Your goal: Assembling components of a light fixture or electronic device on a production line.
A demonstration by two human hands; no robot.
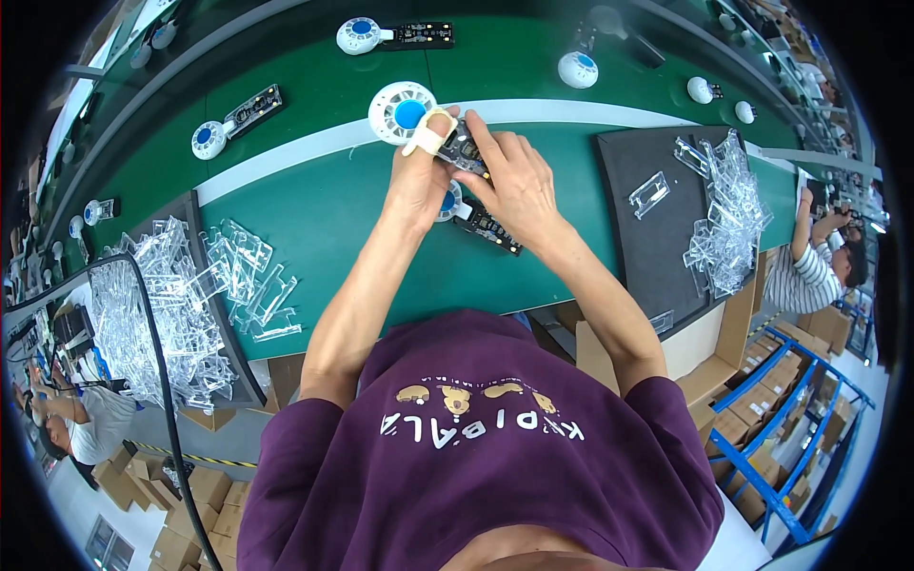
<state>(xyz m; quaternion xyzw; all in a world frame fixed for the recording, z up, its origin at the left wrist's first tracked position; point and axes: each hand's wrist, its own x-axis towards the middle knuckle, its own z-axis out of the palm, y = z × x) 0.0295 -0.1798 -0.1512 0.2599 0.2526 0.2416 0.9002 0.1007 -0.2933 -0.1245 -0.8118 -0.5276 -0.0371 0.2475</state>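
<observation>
Over the middle of the green mat, both my hands hold a white round part with a blue centre (390,107), joined to a black circuit board (464,150). My left hand (415,186) grips it where the two meet, and a pale yellow wrap (428,136) covers its thumb. My right hand (519,181) closes on the board's right end with thumb and fingers. Something clear and shiny lies along the board; its outline is partly hidden by my fingers. Just below my hands, a second board with a white and blue round part (487,228) rests on the mat.
Clear plastic frames (162,324) are heaped on the left tray, some spilling onto the mat (271,305). More frames (728,224) lie on a black foam tray (638,247) at right. Beyond the pale strip, similar assemblies (424,36) sit on a green belt (314,81). Other people work at both sides.
</observation>
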